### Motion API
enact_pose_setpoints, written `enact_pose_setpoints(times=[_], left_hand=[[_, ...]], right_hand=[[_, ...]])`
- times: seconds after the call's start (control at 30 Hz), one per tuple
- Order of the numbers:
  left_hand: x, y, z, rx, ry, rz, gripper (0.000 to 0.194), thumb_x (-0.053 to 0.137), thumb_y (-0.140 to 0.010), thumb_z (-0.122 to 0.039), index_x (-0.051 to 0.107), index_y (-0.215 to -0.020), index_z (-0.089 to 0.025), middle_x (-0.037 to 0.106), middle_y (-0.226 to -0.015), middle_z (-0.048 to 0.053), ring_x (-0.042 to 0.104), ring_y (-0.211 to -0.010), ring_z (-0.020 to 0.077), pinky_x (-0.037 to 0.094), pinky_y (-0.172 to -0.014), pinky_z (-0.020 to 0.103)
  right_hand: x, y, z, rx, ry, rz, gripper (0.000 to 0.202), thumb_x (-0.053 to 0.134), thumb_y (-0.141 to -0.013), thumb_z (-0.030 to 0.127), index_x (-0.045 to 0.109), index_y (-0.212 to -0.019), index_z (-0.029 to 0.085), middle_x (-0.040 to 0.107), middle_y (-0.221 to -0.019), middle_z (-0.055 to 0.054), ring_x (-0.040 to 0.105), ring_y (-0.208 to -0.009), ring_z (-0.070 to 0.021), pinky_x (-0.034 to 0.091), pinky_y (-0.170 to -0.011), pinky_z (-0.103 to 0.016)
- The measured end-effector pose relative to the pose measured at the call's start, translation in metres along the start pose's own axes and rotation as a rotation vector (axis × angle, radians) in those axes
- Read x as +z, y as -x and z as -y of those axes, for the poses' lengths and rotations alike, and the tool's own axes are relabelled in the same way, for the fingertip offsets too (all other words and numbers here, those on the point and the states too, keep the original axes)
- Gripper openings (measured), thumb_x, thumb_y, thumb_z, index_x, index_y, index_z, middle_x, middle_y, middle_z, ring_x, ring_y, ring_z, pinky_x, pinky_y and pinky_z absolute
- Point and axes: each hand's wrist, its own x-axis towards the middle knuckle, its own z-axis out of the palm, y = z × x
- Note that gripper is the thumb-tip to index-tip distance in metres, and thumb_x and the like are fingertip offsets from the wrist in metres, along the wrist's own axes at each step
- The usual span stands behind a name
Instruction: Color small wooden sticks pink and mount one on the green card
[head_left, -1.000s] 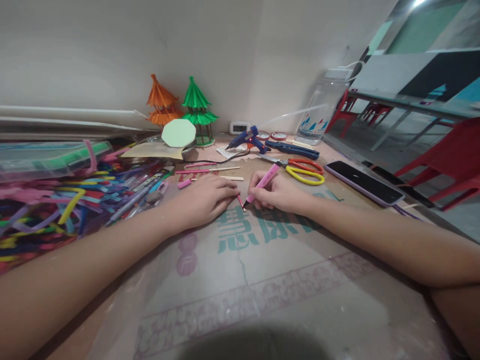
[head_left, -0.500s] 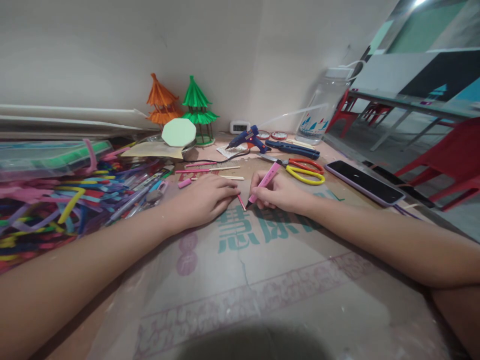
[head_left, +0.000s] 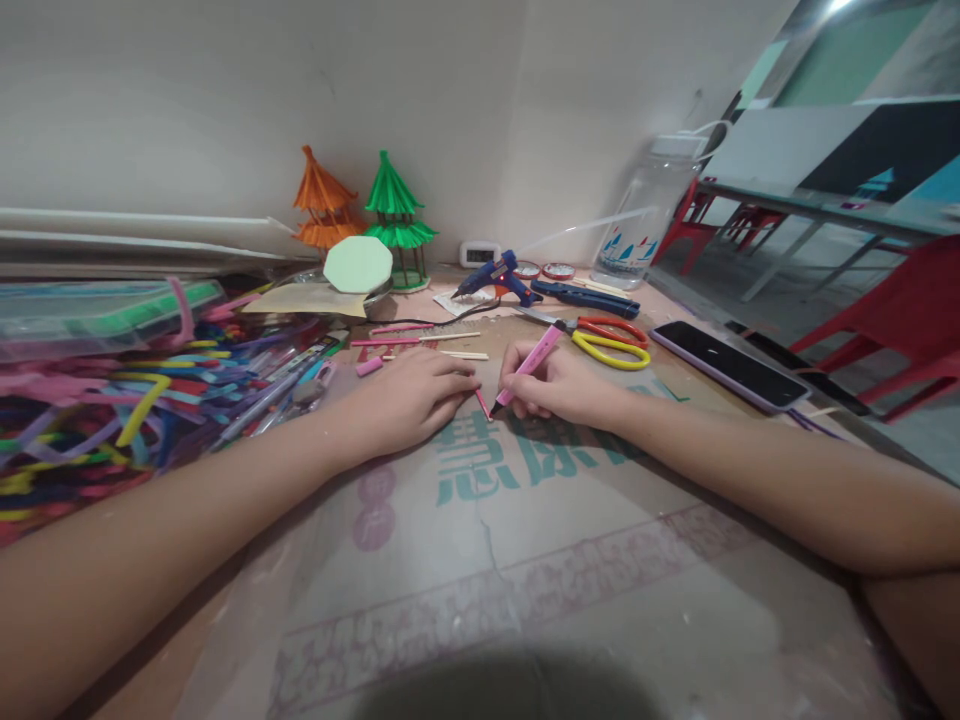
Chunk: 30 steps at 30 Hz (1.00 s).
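Note:
My right hand (head_left: 555,385) is closed around a pink marker (head_left: 534,362), its dark tip pointing down at a thin pink stick (head_left: 484,403). The stick lies on the plastic-covered board (head_left: 420,570), its upper end under the fingertips of my left hand (head_left: 424,390), which are closed together on it. A pink marker cap (head_left: 369,367) lies just beyond my left hand. Behind it rest several thin sticks, among them a pink-coloured stick (head_left: 385,342) and a pale stick (head_left: 469,356).
Colourful pipe cleaners (head_left: 90,420) heap up at left. Along the back stand an orange pagoda model (head_left: 324,205), a green pagoda model (head_left: 396,215), a glue gun (head_left: 499,280) and a clear bottle (head_left: 637,215). Scissors (head_left: 611,345), a utility knife (head_left: 585,298) and a phone (head_left: 727,365) lie right.
Almost nothing differs. Both hands, the marker and the pink stick keep nearly the same positions.

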Motion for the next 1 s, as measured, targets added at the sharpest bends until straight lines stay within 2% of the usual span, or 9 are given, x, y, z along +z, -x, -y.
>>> enact_pose_setpoints(times=[0.37,0.8,1.0], left_hand=[[-0.0009,0.0005,-0.0004,-0.004,-0.008,0.007,0.035,0.046,-0.102,-0.024,0.071,-0.125,-0.017,0.067,-0.135,0.012,0.062,-0.122,0.0294,0.049,-0.105,0.050],[-0.0008,0.0008,-0.0008,-0.010,-0.025,0.011,0.036,0.044,-0.104,-0.026,0.070,-0.126,-0.017,0.065,-0.137,0.011,0.061,-0.122,0.0293,0.050,-0.105,0.050],[-0.0006,-0.0003,-0.0003,-0.001,-0.012,0.012,0.036,0.044,-0.104,-0.026,0.070,-0.127,-0.018,0.064,-0.138,0.011,0.061,-0.124,0.0285,0.049,-0.107,0.049]], right_hand=[[-0.0005,-0.0007,-0.0008,0.002,0.019,0.015,0.010,0.059,-0.083,0.018,0.051,-0.078,0.019,0.058,-0.052,0.005,0.044,-0.040,-0.0053,0.032,-0.038,-0.015],[-0.0003,0.0001,-0.0017,0.006,0.006,0.004,0.010,0.060,-0.085,0.022,0.052,-0.080,0.019,0.059,-0.055,0.004,0.046,-0.042,-0.0063,0.033,-0.038,-0.016],[0.0005,0.0005,0.0017,-0.005,-0.008,0.006,0.011,0.061,-0.084,0.019,0.051,-0.078,0.018,0.060,-0.056,0.004,0.046,-0.042,-0.0056,0.034,-0.040,-0.016]])
